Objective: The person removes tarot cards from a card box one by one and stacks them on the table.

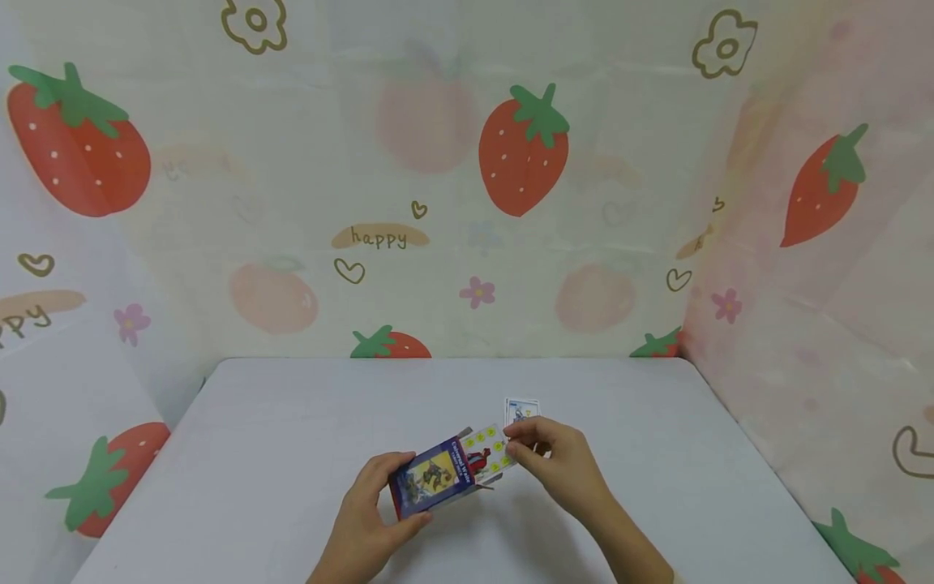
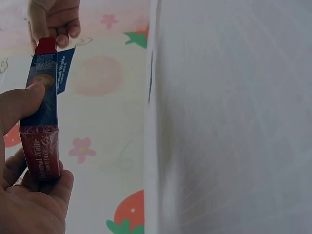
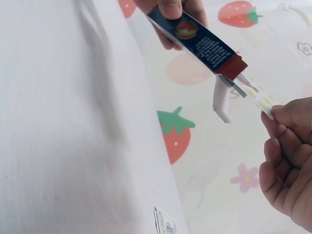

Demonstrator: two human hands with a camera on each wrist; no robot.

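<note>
My left hand (image 1: 375, 507) grips a dark blue tarot card box (image 1: 432, 476) with a picture on its front, fingers along one long edge and thumb along the other. The box is tilted, its opened end facing up and right with flaps spread. Out of that end sticks a tarot card (image 1: 485, 451) with yellow discs and a red-clad figure, partly inside the box. The thumb and forefinger of my right hand (image 1: 558, 458) pinch the card's outer end. In the right wrist view, a loose flap (image 3: 222, 100) hangs beside the box mouth.
A few other cards (image 1: 521, 409) lie on the white table (image 1: 306, 405) just beyond my right hand, partly hidden by it. Behind and beside the table hangs a curtain (image 1: 452, 186) printed with strawberries, flowers and hearts.
</note>
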